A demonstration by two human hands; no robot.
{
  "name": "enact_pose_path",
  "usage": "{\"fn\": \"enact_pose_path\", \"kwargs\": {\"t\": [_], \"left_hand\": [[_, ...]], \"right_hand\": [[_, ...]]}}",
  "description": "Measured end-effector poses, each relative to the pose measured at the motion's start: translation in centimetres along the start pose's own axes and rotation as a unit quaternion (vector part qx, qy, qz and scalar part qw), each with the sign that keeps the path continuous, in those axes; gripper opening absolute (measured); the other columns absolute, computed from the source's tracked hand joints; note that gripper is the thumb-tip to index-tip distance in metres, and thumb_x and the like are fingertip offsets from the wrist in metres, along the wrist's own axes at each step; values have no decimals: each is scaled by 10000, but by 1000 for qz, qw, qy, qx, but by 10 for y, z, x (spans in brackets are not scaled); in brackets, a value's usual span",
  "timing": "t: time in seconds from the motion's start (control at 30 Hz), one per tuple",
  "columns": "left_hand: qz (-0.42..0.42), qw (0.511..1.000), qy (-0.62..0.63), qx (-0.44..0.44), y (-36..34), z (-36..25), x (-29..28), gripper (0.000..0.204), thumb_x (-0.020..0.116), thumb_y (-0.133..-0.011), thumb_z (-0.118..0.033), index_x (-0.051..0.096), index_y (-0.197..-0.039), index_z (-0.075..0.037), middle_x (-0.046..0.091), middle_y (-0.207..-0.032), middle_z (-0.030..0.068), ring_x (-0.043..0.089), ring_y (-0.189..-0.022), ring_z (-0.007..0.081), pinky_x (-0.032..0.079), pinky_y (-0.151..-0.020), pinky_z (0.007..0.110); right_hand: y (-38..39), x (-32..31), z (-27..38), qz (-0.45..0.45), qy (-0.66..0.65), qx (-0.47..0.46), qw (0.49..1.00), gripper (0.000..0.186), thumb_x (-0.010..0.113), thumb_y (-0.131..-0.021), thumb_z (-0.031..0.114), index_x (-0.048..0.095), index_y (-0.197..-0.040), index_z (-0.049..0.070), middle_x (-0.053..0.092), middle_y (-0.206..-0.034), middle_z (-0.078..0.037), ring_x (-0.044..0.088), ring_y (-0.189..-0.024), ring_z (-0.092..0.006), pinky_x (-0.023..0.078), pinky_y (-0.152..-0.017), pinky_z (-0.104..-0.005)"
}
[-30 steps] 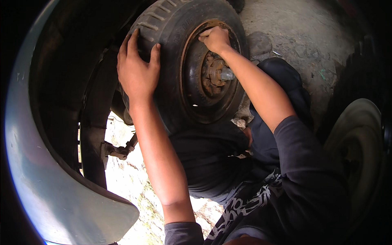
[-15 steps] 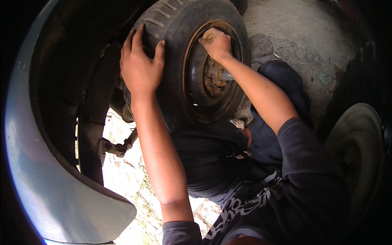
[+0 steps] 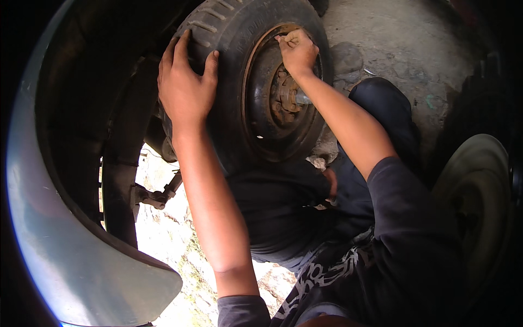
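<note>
A black tyre (image 3: 226, 82) on a rusty-edged dark wheel rim (image 3: 259, 111) stands in front of me. Against its tread and sidewall rests my left hand (image 3: 188, 87), thumb and fingers apart, holding nothing. My right hand (image 3: 299, 53) is closed at the upper inner edge of the rim, thumb and fingers drawn together. Whatever the fingers may pinch there is too small or hidden to make out. Below that hand, the rusty hub (image 3: 284, 101) with several bolts sits in the middle of the wheel, partly covered by my right forearm.
A grey-blue curved fender (image 3: 92, 261) arches on the left around a dark wheel well. Under it a metal linkage (image 3: 155, 197) shows. Stones (image 3: 347, 57) lie on the ground past the wheel. Another pale wheel (image 3: 474, 180) stands at the right.
My right hand has shifted a little to the right along the upper rim, still closed. My left hand stays on the tyre, and the view has moved slightly.
</note>
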State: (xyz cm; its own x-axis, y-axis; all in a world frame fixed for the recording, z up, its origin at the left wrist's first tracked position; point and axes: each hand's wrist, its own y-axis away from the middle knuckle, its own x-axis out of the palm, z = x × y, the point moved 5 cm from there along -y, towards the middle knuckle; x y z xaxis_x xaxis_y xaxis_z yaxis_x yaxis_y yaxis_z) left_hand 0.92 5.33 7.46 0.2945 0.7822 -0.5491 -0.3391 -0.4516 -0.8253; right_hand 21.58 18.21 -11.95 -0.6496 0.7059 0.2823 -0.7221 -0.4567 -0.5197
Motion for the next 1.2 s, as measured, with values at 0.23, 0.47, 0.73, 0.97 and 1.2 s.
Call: {"fn": "enact_pose_path", "kwargs": {"t": [0.23, 0.47, 0.73, 0.97, 1.2], "left_hand": [[5, 1000, 0, -5, -1, -2, 3, 656, 817, -931, -399, 644, -1506, -135, 629, -1536, 161, 585, -1425, 377, 479, -1179, 499], [1, 1000, -9, 5, 0, -2, 0, 658, 808, -935, -400, 640, -1510, -128, 627, -1536, 159, 592, -1416, 374, 479, -1178, 492], [-4, 1000, 2, 2, 0, 1, 0, 661, 816, -925, -401, 645, -1504, -133, 634, -1529, 157, 592, -1415, 377, 479, -1178, 493], [-10, 1000, -2, 5, 0, -2, 1, 663, 827, -915, -398, 651, -1501, -146, 634, -1529, 159, 596, -1412, 377, 485, -1172, 498], [-6, 1000, -1, 9, -1, 0, 1, 652, 823, -928, -402, 651, -1502, -145, 641, -1521, 157, 601, -1412, 375, 494, -1167, 492]], "right_hand": [[23, 14, 22, 115, 44, 10, 992, 161, 886, -885, 110, 749, -926, 38, 823, -900, -109, 813, -825, -216, 634, -819, -358], [7, 9, 7, 112, 21, 31, 993, 134, 853, -917, 39, 723, -948, 23, 826, -913, -121, 830, -933, -220, 650, -867, -361], [6, 17, -6, 48, 63, 42, 996, 170, 903, -882, 87, 737, -909, 57, 825, -893, -114, 829, -890, -231, 624, -841, -349], [-6, 13, -39, -17, 85, 85, 993, 208, 946, -832, 159, 769, -875, 60, 832, -871, -72, 798, -801, -203, 610, -853, -350], [25, 14, 13, 119, 8, -19, 993, 178, 901, -892, 129, 740, -903, 53, 829, -912, -103, 818, -857, -205, 634, -799, -348]]}}
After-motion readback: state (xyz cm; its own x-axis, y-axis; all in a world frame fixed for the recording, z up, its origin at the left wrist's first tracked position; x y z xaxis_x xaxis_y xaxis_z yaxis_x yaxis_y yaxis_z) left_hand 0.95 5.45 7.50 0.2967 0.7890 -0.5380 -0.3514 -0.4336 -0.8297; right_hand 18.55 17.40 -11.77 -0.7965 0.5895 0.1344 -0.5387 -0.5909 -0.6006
